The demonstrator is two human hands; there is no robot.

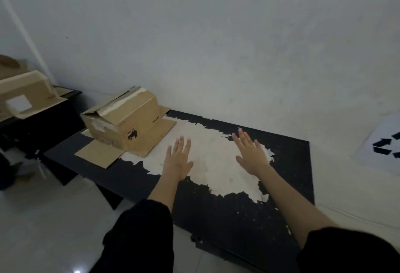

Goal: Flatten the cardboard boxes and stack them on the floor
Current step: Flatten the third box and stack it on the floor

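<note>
Box (127, 121) sits unflattened on my table (287, 186); my left hand (178, 161) and right hand (252, 156) hover empty, fingers spread.

brown cardboard box (125, 124); black table (216, 214), white peeled patch (216, 164); black sleeves (142, 238)

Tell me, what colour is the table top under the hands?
Black table top, with a big worn whitish patch in the middle; the head view shows it.

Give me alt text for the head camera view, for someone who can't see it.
Two bare hands, left and right, spread open and empty over a worn black table. An unflattened cardboard box sits at the table's far left, flaps splayed. A second box lies on another surface further left.
</note>
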